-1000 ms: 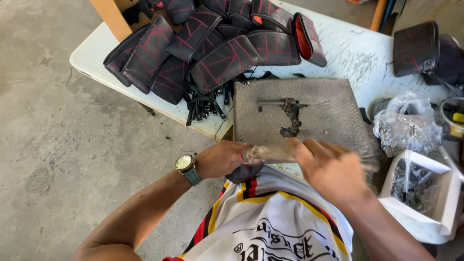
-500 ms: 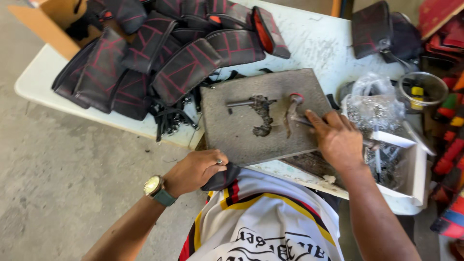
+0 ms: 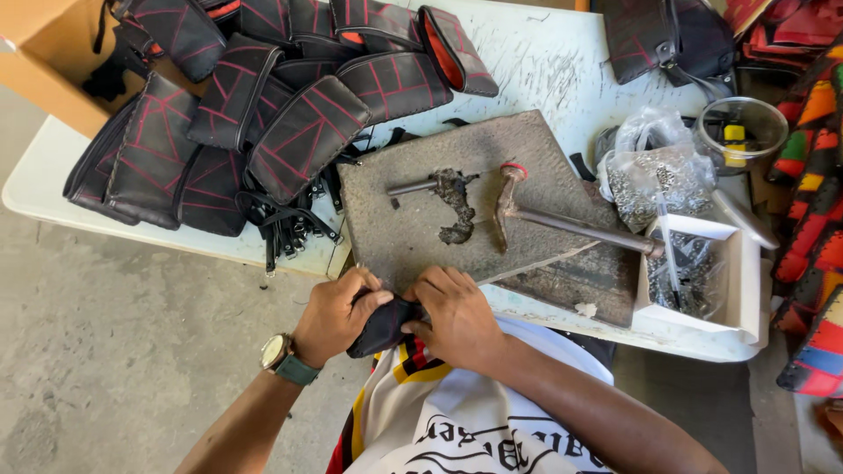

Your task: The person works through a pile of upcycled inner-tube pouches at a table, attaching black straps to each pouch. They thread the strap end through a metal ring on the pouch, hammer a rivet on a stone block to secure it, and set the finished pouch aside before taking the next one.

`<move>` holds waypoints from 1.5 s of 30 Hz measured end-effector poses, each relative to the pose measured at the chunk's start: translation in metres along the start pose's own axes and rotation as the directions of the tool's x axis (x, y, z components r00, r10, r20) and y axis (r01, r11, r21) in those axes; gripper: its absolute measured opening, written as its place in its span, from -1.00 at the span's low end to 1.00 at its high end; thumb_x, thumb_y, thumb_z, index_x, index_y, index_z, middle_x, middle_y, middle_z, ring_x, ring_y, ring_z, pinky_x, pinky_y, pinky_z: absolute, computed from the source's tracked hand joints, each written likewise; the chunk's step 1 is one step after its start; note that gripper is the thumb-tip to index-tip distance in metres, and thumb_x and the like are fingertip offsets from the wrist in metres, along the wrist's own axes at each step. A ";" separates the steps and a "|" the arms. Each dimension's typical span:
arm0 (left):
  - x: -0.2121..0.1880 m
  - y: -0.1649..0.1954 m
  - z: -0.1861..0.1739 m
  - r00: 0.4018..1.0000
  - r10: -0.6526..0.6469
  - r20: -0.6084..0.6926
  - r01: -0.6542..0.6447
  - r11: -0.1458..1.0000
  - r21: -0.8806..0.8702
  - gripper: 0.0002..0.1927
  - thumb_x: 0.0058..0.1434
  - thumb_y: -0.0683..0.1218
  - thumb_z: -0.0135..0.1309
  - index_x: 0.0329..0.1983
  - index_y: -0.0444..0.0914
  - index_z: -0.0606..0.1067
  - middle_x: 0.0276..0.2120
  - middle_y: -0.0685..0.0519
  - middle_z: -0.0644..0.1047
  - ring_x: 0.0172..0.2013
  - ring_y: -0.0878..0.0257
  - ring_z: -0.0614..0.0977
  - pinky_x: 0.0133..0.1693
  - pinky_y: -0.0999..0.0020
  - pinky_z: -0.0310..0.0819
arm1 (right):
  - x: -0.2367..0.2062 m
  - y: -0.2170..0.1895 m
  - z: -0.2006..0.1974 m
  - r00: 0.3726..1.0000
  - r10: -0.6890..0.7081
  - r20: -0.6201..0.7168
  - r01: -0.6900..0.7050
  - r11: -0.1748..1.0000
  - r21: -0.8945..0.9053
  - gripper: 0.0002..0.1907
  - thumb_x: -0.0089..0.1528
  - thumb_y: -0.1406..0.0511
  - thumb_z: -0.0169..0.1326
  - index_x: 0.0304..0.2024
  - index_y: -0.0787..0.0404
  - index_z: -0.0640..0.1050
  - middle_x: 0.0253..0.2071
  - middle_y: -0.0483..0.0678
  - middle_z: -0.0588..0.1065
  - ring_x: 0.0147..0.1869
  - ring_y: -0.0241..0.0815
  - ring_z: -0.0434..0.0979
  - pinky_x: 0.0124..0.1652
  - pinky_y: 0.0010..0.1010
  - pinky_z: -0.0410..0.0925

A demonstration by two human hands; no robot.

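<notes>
My left hand (image 3: 338,316) and my right hand (image 3: 452,316) both grip a small black pouch (image 3: 385,325) at the near edge of the table, just below a grey metal slab (image 3: 413,237). A hammer (image 3: 562,219) with a metal handle lies on the slab, its head beside a dark metal punch fixture (image 3: 452,202). My left wrist carries a watch with a green strap. The pouch is mostly hidden between my fingers.
A heap of black pouches with red stitching (image 3: 263,105) covers the left of the white table (image 3: 562,61). A cardboard box (image 3: 44,61) sits far left. Right of the slab are a plastic bag of small metal parts (image 3: 645,175), a white box (image 3: 729,290), a clear bowl (image 3: 738,132) and colourful bags (image 3: 817,219).
My right hand set the hammer down on the slab and came back to the pouch. Both hands now hold the pouch together at the table's near edge.
</notes>
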State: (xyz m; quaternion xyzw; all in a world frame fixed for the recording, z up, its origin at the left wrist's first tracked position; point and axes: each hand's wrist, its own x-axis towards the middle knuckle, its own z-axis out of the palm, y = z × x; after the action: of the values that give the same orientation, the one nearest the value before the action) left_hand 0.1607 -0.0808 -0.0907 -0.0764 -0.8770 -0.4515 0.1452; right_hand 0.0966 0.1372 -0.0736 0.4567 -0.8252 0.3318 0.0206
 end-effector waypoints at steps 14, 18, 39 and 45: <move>0.118 0.013 0.002 0.975 0.078 0.207 -0.153 0.913 0.377 -0.64 0.31 0.04 0.20 -0.41 -0.35 0.49 -0.58 -0.16 0.48 -0.55 -0.09 0.50 -0.43 -0.01 0.34 | -0.005 -0.019 -0.007 0.944 -0.177 0.278 0.081 0.942 0.325 -0.69 0.04 0.27 0.37 -0.39 0.24 0.47 -0.29 0.00 0.46 -0.20 0.05 0.51 -0.22 -0.14 0.35; 0.212 0.004 0.045 0.930 -0.122 0.347 -0.117 0.796 0.594 -0.65 0.22 0.06 0.25 -0.35 -0.36 0.61 -0.36 -0.28 0.59 -0.31 -0.18 0.65 -0.25 -0.01 0.53 | -0.021 -0.024 -0.029 0.884 -0.195 0.425 -0.078 0.834 0.546 -0.71 0.16 0.32 0.36 -0.30 0.28 0.47 -0.29 0.04 0.49 -0.18 -0.01 0.54 -0.20 -0.18 0.36; 0.117 -0.005 -0.063 0.986 -0.054 -0.156 0.092 0.966 0.243 -0.78 0.26 -0.05 0.23 -0.22 -0.32 0.61 -0.38 -0.12 0.64 -0.40 0.06 0.69 -0.32 0.27 0.52 | -0.031 0.112 -0.148 0.766 0.641 -0.054 -0.124 0.228 0.966 -0.79 0.31 0.28 0.23 -0.11 0.25 0.52 -0.24 -0.16 0.54 -0.18 -0.31 0.52 -0.12 -0.40 0.44; 0.117 0.034 -0.037 0.963 0.071 -0.259 -0.109 0.985 -0.136 -0.62 0.36 0.01 0.23 0.06 -0.36 0.53 -0.09 -0.11 0.64 -0.06 0.20 0.70 -0.08 0.29 0.62 | 0.004 0.103 -0.179 0.844 0.238 -0.480 0.141 0.765 0.628 -0.87 0.38 0.34 0.21 -0.06 0.20 0.53 -0.04 -0.12 0.60 -0.03 -0.34 0.57 0.12 -0.44 0.45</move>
State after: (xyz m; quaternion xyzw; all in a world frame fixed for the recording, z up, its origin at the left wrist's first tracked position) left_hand 0.0661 -0.0907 -0.0066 -0.0687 -0.8108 -0.5146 0.2705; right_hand -0.0327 0.2729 0.0124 0.3023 -0.6340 0.7070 0.0826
